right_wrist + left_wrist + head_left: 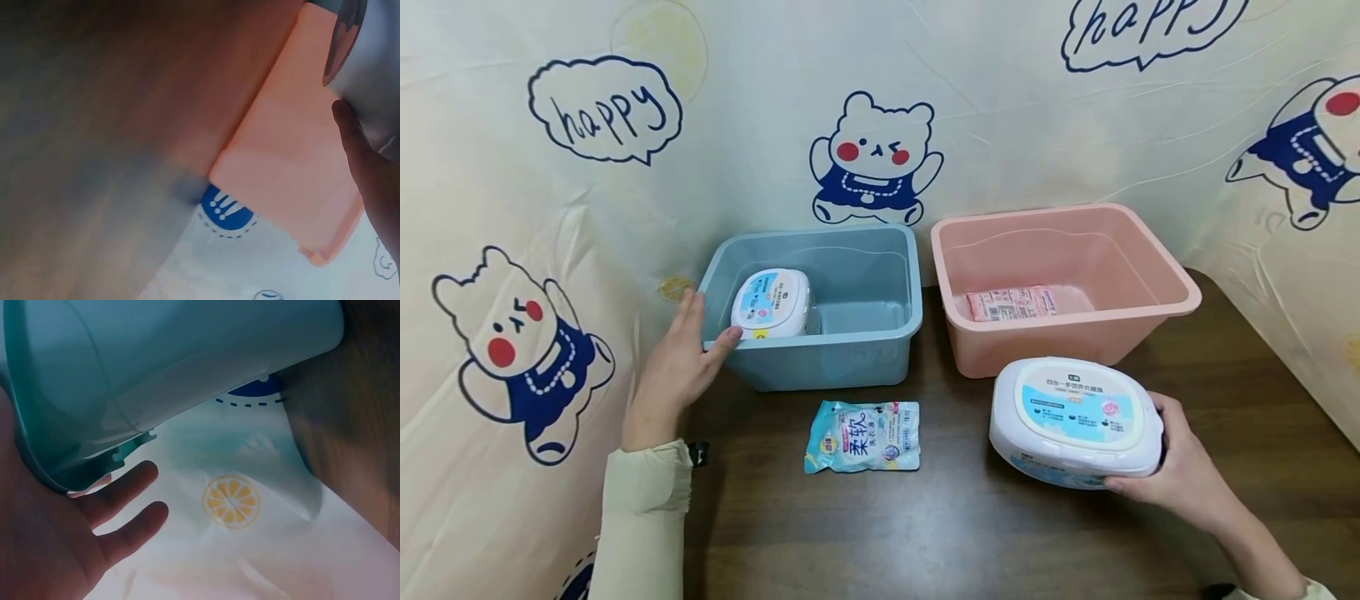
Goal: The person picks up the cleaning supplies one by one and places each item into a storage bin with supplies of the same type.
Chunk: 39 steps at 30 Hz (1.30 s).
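Where printed cloth backs table, right hand grips tub, left hand touches bin.

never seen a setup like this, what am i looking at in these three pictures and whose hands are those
There is no robot here: a person is working with two bare hands. The big picture comes from a camera worn on the head, looking forward and down. The other two come from cameras on the wrists, so they show each hand's work close up, at odd angles.

On the brown table stand a blue bin with a white tub inside, and a pink bin with a pink packet in it. A blue pouch lies in front of the blue bin.

The left hand rests at the blue bin's near left corner. The right hand holds a second white tub in front of the pink bin.
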Motion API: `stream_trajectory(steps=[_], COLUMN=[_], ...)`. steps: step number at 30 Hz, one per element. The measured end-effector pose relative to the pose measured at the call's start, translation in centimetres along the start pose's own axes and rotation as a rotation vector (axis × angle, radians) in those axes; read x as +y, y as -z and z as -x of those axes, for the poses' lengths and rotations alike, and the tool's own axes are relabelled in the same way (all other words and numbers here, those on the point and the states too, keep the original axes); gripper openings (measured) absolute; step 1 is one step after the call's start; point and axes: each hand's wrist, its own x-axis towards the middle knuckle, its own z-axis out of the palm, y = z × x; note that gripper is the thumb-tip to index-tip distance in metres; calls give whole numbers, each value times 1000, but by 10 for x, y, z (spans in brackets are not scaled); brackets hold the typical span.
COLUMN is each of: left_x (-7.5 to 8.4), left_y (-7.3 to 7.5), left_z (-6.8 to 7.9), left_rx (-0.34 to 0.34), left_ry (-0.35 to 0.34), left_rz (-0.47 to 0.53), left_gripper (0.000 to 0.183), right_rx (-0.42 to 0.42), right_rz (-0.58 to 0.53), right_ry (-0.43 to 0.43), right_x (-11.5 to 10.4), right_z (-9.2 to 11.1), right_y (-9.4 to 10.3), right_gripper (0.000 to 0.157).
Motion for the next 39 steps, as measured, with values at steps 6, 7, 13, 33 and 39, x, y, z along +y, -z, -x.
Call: stream_trajectory(steps=[6, 7, 13, 33, 39], left_x=[2, 2, 4, 7, 6], left_y=[2, 2, 5, 9, 10], left_z=[0, 0, 0, -2, -1], left_rx=[-26, -29, -45, -100, -101], left_ry=[22, 23, 30, 76, 82], left_rz=[-13, -11, -6, -3, 0], left_gripper=[90, 91, 93, 103, 102], right_rx=[21, 25, 41, 2, -14], right_rz=[-43, -56, -80, -193, -248], right_ry=[47, 55, 90, 210, 258], right_x=[-10, -12, -20, -51, -64], right_z=[-5, -6, -11, -36, -50], right_y=[-3, -3, -4, -4, -6], right_gripper=[118, 118, 117, 121, 120])
